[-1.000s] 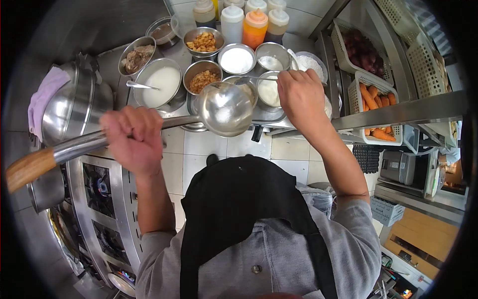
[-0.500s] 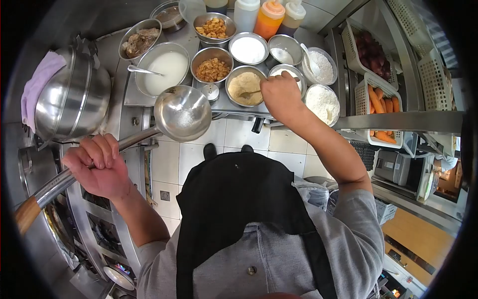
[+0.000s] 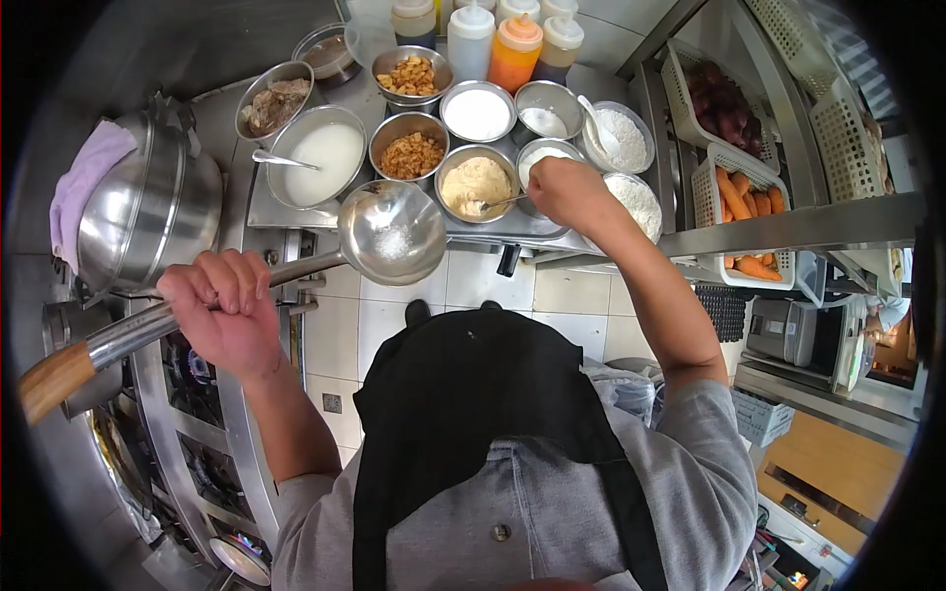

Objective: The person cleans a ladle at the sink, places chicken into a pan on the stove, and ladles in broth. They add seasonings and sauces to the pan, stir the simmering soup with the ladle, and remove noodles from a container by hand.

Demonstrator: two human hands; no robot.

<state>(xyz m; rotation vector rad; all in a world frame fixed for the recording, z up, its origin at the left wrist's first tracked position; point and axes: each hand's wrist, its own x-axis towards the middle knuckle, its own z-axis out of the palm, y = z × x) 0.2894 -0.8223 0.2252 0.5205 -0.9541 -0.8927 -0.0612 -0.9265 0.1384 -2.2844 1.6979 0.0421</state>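
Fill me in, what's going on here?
A person is working at a counter of ingredient bowls. The left hand has its grip closed around the metal handle of a large ladle, with what looks like a little white powder in it. The right hand holds a small spoon, its far end in the tan powder. Squeeze bottles stand behind the bowls, untouched.

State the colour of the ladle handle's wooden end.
The wooden end is light brown, shown in the head view.
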